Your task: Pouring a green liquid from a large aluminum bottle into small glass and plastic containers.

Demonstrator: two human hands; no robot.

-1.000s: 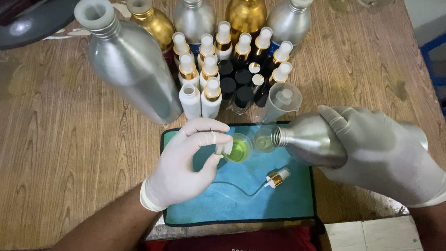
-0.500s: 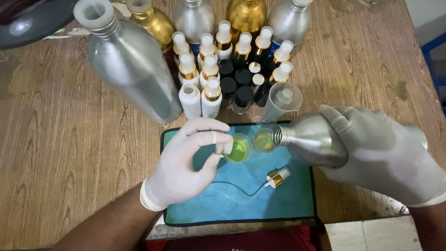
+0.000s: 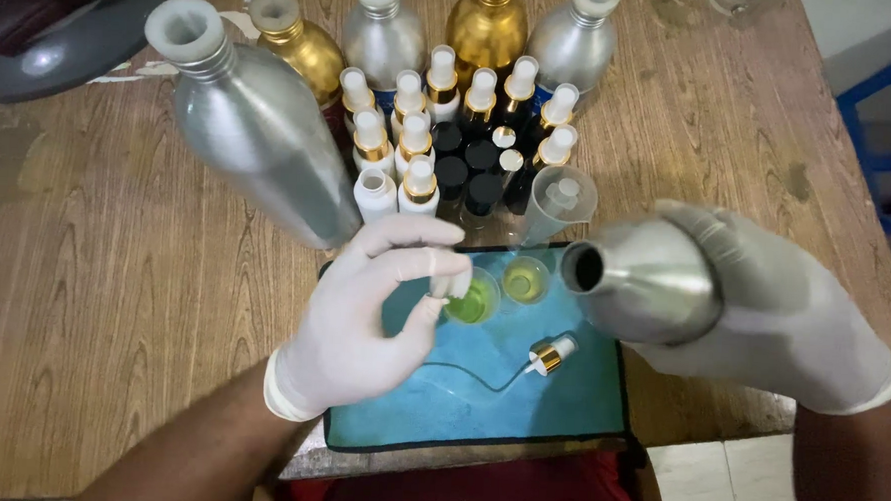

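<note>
Head view looks down on a wooden desk (image 3: 113,296) with a blue mat (image 3: 519,404) at its near edge. Left hand (image 3: 362,322), gloved in white, has its fingers (image 3: 420,269) pinched together on the rim of a small clear cup of green liquid (image 3: 475,300) standing on the mat. Just beside that stands a second small cup of yellow liquid (image 3: 524,281). Right hand (image 3: 763,314), also gloved, is clamped around a silver metal bottle (image 3: 644,281), held tilted on its side with the open mouth pointing toward the yellow cup, near it but not touching. A gold-collared spray pump (image 3: 549,355) with its thin tube lies on the mat in front of the cups. Behind the mat stand a clear measuring beaker (image 3: 560,203), a cluster of small white and black spray bottles (image 3: 451,131), and a row of gold and silver bottles (image 3: 485,27). A large silver bottle (image 3: 251,127) stands close to the left hand's far side.
</note>
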